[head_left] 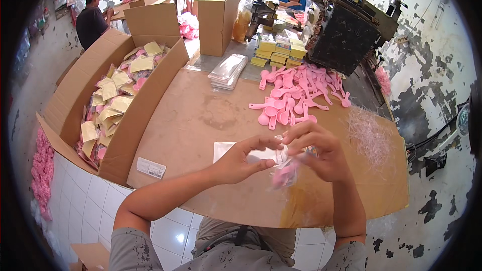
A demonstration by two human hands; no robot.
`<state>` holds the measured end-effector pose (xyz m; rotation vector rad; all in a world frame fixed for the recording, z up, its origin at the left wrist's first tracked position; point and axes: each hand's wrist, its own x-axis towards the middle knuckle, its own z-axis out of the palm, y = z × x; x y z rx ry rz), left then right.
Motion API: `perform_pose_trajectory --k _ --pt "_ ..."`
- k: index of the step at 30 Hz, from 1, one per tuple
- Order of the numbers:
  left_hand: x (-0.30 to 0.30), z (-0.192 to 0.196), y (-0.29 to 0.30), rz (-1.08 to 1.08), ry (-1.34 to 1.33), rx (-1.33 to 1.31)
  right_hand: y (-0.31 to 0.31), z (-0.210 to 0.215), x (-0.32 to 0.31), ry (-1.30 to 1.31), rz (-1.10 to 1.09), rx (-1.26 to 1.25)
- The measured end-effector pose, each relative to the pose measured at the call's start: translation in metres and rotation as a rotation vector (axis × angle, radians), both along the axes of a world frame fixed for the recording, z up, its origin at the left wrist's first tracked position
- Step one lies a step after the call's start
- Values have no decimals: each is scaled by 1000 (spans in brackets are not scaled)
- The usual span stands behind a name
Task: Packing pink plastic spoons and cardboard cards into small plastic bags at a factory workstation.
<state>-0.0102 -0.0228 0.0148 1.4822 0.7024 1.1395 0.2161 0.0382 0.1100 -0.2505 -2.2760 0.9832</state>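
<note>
Above the near part of the cardboard-covered table, a small clear plastic bag (pixel 284 176) hangs between my hands with a pink scoop inside. My right hand (pixel 321 151) grips the bag's upper part, its fingers bent over the top. At the bag's left edge is my left hand (pixel 248 156), thumb and fingers curled onto the plastic. A small printed card shows partly beneath my right fingers. Under my left hand lies a white flat piece (pixel 221 150), partly covered. Just beyond my hands spreads a heap of pink scoops (pixel 296 95).
A long open carton (pixel 143 115) on the left holds many packed bags. Farther back are a stack of clear bags (pixel 228 72), piles of yellow-edged cards (pixel 276 50), an upright box (pixel 216 25) and a dark machine (pixel 344 37). Thin plastic strips (pixel 369 133) lie right. Two people work farther off.
</note>
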Motion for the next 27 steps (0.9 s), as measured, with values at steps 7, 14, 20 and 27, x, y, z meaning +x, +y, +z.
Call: perform_pose_trajectory --k 7,14,20,27 --pt "-5 7 -9 -55 174 366 -31 17 -7 -123 -400 255" --pt "6 13 -15 11 118 96 -28 2 -8 -171 -383 149" --pt "8 2 -10 -13 -81 -36 -21 -15 -8 -128 -381 97" --pt "3 -4 -5 28 -102 -157 -15 -38 -18 -14 -490 150"
